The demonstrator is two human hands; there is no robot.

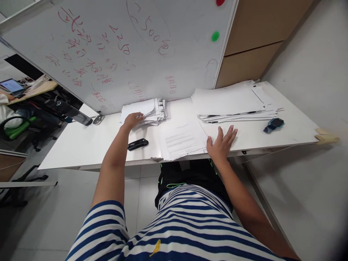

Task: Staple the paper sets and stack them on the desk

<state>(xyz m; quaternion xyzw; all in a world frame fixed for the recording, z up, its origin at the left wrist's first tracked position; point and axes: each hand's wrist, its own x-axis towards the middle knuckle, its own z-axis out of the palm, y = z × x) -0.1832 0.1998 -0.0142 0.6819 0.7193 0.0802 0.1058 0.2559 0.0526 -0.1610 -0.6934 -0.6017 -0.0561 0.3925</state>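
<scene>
My left hand (132, 120) is at the smaller pile of papers (161, 113) against the whiteboard. Its fingers are closed together on a sheet of paper (138, 108) at the top of that pile, whose corner looks bent up. My right hand (220, 145) rests near the table's front edge, fingers spread and nothing in them. Beside its thumb lie printed sheets (181, 141), slightly fanned and reaching the front edge. A black stapler (138, 144) sits just below my left hand. Beyond my right hand is a larger stack of papers (231, 101).
The whiteboard (152, 54) with red writing stands along the table's (78, 145) back. A dark bottle (72, 111) and a small silvery object (98, 119) are at the left end. A small blue-black device (274, 125) lies right, near brown cardboard boxes (250, 61) and a wall.
</scene>
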